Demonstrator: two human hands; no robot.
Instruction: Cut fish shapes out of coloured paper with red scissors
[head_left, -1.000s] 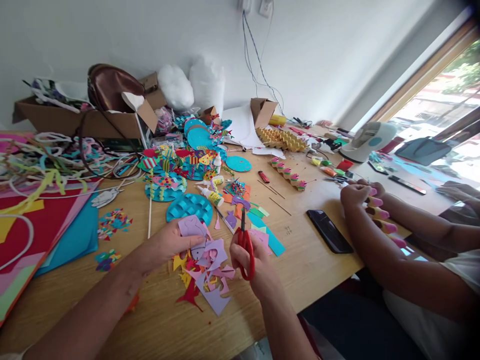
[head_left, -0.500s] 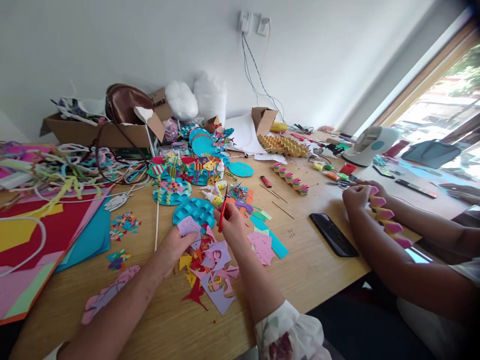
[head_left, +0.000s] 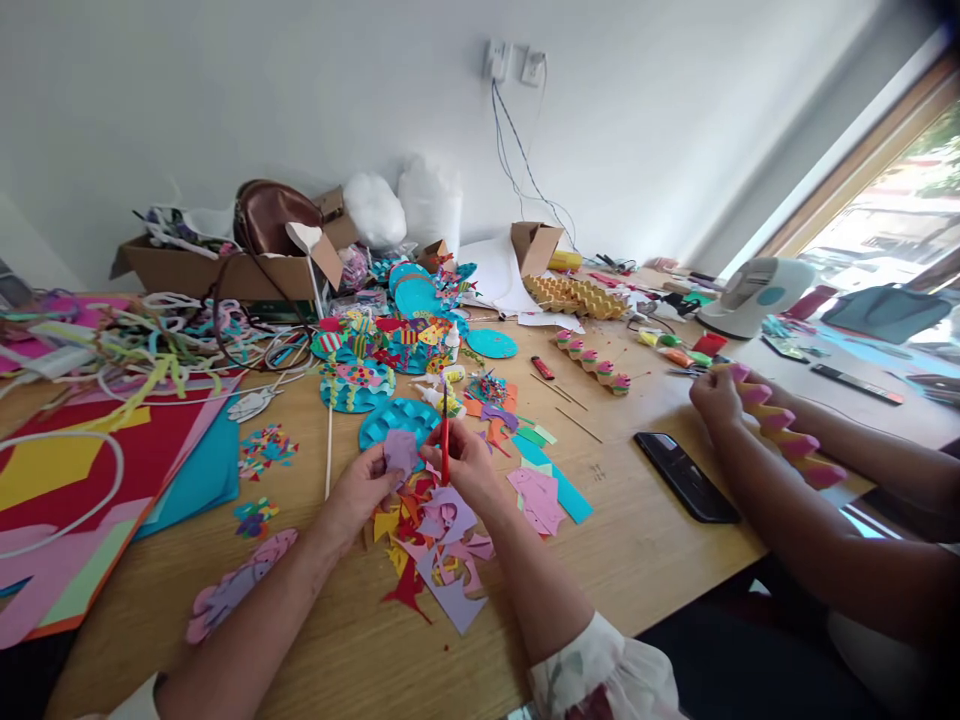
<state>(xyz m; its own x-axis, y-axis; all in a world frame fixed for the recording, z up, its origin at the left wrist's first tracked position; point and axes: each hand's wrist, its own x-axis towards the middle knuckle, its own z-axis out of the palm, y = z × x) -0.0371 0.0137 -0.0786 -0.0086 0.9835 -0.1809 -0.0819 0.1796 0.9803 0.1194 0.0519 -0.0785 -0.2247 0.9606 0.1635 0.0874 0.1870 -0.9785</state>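
two things we hold: our left grip pinches a purple paper piece, and our right grip, just beside it, wraps red scissors that point away from us. nearer us than both grips, paper scraps litter the worktop; pink cutouts lie right of the right grip.

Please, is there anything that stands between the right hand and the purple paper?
Nothing visible stands between them. The right hand, holding red scissors, is beside the purple paper, which the left hand grips; I cannot tell whether right hand and paper touch. Paper scraps lie below them.
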